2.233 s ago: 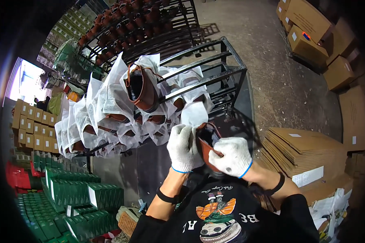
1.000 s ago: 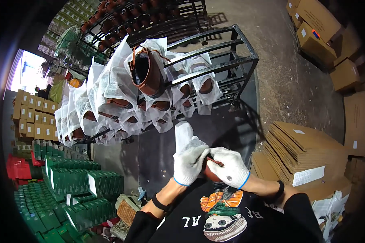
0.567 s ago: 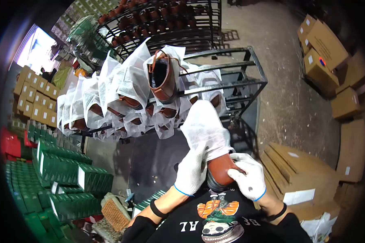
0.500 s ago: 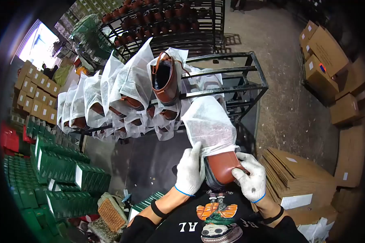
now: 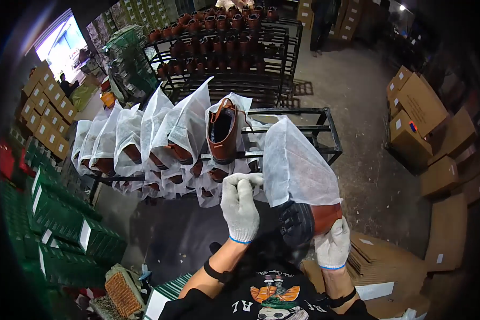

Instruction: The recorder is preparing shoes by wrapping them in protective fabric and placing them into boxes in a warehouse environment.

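My right hand [image 5: 333, 245], in a white knitted glove with a blue-edged cuff, is right of the lower centre of the frame, its fingers closed around the bare end of a reddish-brown leather shoe [image 5: 326, 216]. The shoe is just right of the centre, tilted, with its thick black treaded sole [image 5: 297, 224] toward the left of the frame. A white, slightly see-through fabric bag [image 5: 301, 165] covers the shoe's upper part and rises above it to a corner.

My left hand [image 5: 241, 208], gloved the same way, is at the left of the bag. Its fingers are mostly curled in, with the foremost tips reaching the bag's left edge; I cannot tell whether they pinch the fabric.

Beyond my hands, a black metal rack [image 5: 309, 111] crosses the middle of the frame. On it stands a brown laced shoe [image 5: 224, 138] with white fabric behind it, and to its left is a row of shoes in white bags [image 5: 184, 130].

More brown shoes [image 5: 238, 21] line a second black rack [image 5: 290, 58] at the upper centre. Green boxes [image 5: 109, 242] are stacked at the lower left, flat cardboard sheets [image 5: 389, 266] at the lower right.
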Motion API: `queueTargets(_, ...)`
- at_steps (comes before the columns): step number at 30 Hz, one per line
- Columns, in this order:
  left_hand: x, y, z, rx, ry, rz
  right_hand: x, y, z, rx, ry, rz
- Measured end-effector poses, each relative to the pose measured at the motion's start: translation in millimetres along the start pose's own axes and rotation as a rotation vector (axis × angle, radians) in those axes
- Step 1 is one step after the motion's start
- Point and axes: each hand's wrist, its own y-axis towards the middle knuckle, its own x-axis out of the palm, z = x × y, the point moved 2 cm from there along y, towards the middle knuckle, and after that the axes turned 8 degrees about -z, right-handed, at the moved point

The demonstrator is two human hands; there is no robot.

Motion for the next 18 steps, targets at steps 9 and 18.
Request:
queueTargets(9, 30.3, 6.0, -1.4, 0.323, 0.517, -0.221, -25.7, 6.4, 5.2, 0.009, 0.162, -0.021)
queueTargets(18, 24.6, -39.5, -9.5, 0.519, 0.457, -0.454, -37.1, 29.8, 19.6, -0.077, 0.173, 0.234)
